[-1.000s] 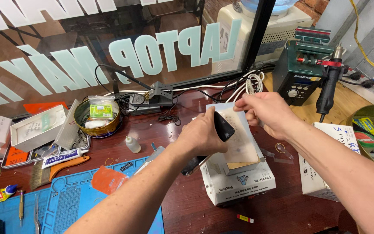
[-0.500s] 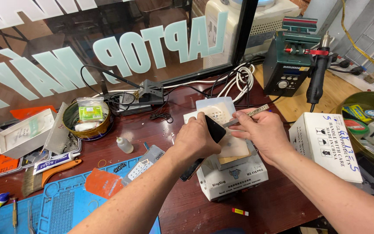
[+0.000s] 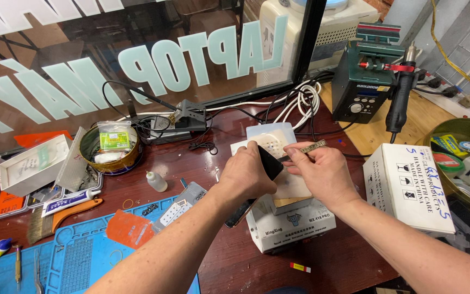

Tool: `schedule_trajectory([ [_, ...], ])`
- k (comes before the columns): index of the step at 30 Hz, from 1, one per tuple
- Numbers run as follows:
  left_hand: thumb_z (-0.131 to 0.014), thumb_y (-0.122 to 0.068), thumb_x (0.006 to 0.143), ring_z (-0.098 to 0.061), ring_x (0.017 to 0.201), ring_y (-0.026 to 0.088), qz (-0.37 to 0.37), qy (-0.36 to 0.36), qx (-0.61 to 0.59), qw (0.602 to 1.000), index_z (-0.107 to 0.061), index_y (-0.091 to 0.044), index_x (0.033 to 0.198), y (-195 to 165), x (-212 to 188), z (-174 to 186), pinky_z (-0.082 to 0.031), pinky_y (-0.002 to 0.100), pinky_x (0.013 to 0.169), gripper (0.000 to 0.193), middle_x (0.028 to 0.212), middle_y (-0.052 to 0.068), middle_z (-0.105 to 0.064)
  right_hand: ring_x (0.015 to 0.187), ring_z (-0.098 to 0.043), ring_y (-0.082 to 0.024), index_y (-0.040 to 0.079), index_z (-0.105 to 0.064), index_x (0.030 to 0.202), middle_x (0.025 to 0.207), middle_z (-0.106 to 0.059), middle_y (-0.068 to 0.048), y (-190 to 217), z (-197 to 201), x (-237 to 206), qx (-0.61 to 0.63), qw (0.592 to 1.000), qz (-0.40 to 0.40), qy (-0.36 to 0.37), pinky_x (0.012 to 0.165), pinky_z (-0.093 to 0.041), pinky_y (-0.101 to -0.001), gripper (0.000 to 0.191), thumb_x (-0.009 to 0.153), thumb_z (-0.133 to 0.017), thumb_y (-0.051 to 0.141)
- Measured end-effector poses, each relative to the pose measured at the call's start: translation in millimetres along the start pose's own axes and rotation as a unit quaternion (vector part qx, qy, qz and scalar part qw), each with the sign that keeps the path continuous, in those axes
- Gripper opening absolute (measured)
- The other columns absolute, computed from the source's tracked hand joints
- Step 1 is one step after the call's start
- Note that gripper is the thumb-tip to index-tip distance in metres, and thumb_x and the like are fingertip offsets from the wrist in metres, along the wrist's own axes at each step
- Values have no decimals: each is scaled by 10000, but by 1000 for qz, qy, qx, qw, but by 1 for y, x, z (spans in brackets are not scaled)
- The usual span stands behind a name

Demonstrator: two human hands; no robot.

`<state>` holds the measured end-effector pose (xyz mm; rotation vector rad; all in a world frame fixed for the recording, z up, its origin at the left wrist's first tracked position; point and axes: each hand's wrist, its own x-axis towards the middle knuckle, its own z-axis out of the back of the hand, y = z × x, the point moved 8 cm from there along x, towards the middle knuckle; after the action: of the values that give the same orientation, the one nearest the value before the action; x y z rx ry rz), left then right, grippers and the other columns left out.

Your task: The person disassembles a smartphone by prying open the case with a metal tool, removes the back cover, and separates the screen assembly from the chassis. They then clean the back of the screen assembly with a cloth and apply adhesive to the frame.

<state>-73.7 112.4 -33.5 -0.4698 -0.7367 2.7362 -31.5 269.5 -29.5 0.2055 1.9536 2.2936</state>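
Head view: two bare hands work a dark phone over one small white machine at the middle of a dark red bench.

One left hand (image 3: 248, 174) is closed around the single black phone (image 3: 270, 162), tilting it above the white machine (image 3: 292, 223); one right hand (image 3: 325, 174), at 3 o'clock of the phone, pinches one thin metal tool (image 3: 312, 146) whose tip meets the phone's edge. At 3 o'clock stands one white carton (image 3: 409, 188); at 1 o'clock one green soldering station (image 3: 363, 81) with its handpiece (image 3: 398, 100). At 9 o'clock sit one small white bottle (image 3: 156, 181) and one round tin (image 3: 107, 149); at 8 o'clock lies one blue mat (image 3: 82, 256). White cables (image 3: 300, 100) loop at 12 o'clock.
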Motion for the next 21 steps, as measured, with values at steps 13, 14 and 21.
schedule_trajectory([
  [13, -872, -225, 554, -652, 1129, 390, -3, -4, 0, 1000, -501, 36, 1226, 4, 2, -2, -557, 406, 974, 810, 1191, 249, -623, 765, -736, -123, 21, -786, 1063, 888, -813, -72, -2, -8, 12, -71, 996, 41, -39, 683, -579, -253, 238, 961, -670, 202],
  [14, -873, -230, 554, -654, 1128, 390, -8, -6, 6, 1000, -496, 37, 1227, 4, 2, -2, -558, 407, 972, 817, 1188, 253, -624, 782, -741, -137, 10, -770, 1066, 906, -800, -78, -11, -7, 17, -21, 999, -11, -40, 700, -585, -258, 239, 960, -671, 200],
  [21, -856, -270, 552, -717, 1032, 378, -26, -5, 6, 1000, -525, 51, 1192, 10, 10, -2, -595, 402, 907, 788, 1040, 233, -693, 814, -731, -173, -25, -708, 1068, 939, -743, -115, -13, 2, 39, 113, 989, -64, -71, 749, -608, -291, 245, 979, -649, 196],
])
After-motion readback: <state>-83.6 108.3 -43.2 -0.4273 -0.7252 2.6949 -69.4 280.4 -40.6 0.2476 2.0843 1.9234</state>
